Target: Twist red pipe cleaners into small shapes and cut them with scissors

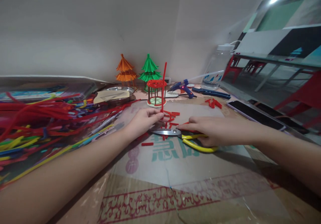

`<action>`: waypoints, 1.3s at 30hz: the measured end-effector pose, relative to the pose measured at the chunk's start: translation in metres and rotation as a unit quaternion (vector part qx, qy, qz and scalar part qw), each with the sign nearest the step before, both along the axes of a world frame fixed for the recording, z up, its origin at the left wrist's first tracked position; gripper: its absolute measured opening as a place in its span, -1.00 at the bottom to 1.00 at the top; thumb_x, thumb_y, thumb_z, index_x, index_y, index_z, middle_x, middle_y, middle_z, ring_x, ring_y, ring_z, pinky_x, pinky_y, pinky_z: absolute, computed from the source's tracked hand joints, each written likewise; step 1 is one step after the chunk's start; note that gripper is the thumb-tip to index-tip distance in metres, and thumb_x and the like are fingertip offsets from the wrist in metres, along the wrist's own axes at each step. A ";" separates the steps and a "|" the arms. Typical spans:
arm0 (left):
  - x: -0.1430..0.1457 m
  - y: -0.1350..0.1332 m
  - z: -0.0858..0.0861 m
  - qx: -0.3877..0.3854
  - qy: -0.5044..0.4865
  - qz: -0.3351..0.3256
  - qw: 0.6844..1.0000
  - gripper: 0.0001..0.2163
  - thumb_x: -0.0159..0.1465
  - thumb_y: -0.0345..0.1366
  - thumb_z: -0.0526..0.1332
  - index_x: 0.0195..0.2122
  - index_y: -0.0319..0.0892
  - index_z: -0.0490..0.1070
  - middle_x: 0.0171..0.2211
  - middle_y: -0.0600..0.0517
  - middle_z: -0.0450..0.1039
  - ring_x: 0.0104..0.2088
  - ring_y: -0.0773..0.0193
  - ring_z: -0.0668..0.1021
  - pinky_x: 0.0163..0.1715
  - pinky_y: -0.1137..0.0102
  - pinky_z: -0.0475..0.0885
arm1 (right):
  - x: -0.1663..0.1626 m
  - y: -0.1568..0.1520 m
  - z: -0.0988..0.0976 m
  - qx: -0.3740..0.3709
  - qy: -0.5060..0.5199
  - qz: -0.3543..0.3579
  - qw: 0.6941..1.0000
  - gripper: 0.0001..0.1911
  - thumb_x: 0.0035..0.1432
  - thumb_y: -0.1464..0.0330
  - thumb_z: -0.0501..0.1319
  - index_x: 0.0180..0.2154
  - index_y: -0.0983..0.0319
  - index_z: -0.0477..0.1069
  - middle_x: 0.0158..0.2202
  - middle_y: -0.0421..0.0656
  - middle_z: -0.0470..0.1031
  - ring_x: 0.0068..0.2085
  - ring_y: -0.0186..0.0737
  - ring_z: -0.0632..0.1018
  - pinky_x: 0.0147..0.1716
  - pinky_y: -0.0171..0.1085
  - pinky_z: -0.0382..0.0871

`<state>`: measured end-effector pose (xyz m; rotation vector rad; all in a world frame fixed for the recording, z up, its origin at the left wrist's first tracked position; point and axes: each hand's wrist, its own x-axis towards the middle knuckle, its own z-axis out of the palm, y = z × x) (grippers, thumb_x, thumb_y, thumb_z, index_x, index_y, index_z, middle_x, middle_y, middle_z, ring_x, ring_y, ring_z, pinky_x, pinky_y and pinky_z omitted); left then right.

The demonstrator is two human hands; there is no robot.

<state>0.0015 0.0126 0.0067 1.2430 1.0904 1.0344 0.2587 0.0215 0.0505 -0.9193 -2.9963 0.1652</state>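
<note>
My left hand (147,121) is closed, pinching a red pipe cleaner (164,87) that stands nearly upright from its fingertips. My right hand (213,128) grips yellow-handled scissors (197,143), their blades pointing left below my left fingers. Something red shows under my right fingertips; I cannot tell whether it is held. Short cut red pieces (173,114) lie scattered between and around both hands, with one more piece (147,144) nearer me. Just behind my left hand stands a small round structure (156,93) with a red top, brown posts and a pale base.
Orange (124,72) and green (149,70) pagoda-like models stand behind. A blue glue gun (184,87), pliers (212,93), a clear bottle (218,67) and a phone (255,114) lie along the right. Many coloured pipe cleaners (37,123) crowd the left beside a metal dish (119,92).
</note>
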 end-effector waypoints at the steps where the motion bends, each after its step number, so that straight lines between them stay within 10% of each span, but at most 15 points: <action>1: 0.000 0.000 -0.001 0.004 0.003 0.000 1.000 -0.82 0.18 -0.24 0.33 -0.29 -0.26 0.49 -0.26 -0.11 0.63 -0.35 0.28 0.64 -0.31 0.41 0.49 | -0.001 0.000 0.001 -0.015 -0.013 0.013 1.000 -0.27 0.01 0.52 0.15 0.22 -0.09 0.25 -0.16 -0.18 0.52 -0.40 -0.30 0.50 -0.47 -0.37 0.28; 7: -0.003 0.002 -0.005 0.024 0.012 -0.011 1.000 -0.70 0.11 -0.11 0.37 -0.29 -0.25 0.50 -0.26 -0.10 0.62 -0.31 0.22 0.63 -0.28 0.38 0.48 | -0.006 0.003 0.006 -0.080 0.041 0.040 0.995 -0.49 0.14 0.37 0.19 0.15 0.01 0.35 -0.03 -0.12 0.51 -0.15 -0.17 0.55 -0.20 -0.27 0.36; 13: -0.005 0.004 -0.007 0.080 0.076 -0.024 0.994 -0.71 0.15 -0.09 0.32 -0.30 -0.24 0.52 -0.30 -0.08 0.62 -0.32 0.22 0.61 -0.28 0.37 0.44 | -0.034 0.006 -0.007 0.024 0.250 -0.058 0.966 -0.56 0.19 0.24 0.19 0.11 0.13 0.33 -0.02 -0.06 0.51 -0.04 -0.06 0.51 -0.11 -0.13 0.37; 17: -0.008 0.005 -0.010 0.091 0.089 -0.032 0.991 -0.71 0.19 -0.08 0.28 -0.26 -0.23 0.53 -0.25 -0.09 0.62 -0.28 0.20 0.61 -0.27 0.38 0.43 | -0.064 0.023 -0.015 -0.089 0.375 -0.128 0.914 -0.82 0.23 0.25 0.13 -0.27 0.23 0.40 -0.34 -0.13 0.53 -0.34 -0.21 0.53 -0.34 -0.23 0.40; 25: -0.010 0.007 -0.010 0.098 0.088 -0.054 0.990 -0.72 0.22 -0.09 0.26 -0.25 -0.23 0.54 -0.24 -0.09 0.62 -0.25 0.23 0.61 -0.24 0.41 0.43 | -0.093 0.043 -0.031 -0.328 0.458 -0.124 0.817 -0.85 0.14 0.29 0.22 -0.37 0.22 0.31 -0.51 -0.24 0.44 -0.52 -0.31 0.48 -0.53 -0.32 0.34; 39: -0.008 0.005 -0.009 0.087 0.091 -0.044 0.991 -0.70 0.20 -0.12 0.28 -0.23 -0.27 0.55 -0.25 -0.12 0.62 -0.27 0.22 0.60 -0.29 0.39 0.43 | -0.094 0.042 -0.044 -0.351 0.476 -0.104 0.800 -0.82 0.11 0.29 0.24 -0.37 0.21 0.25 -0.50 -0.27 0.42 -0.50 -0.31 0.50 -0.49 -0.29 0.42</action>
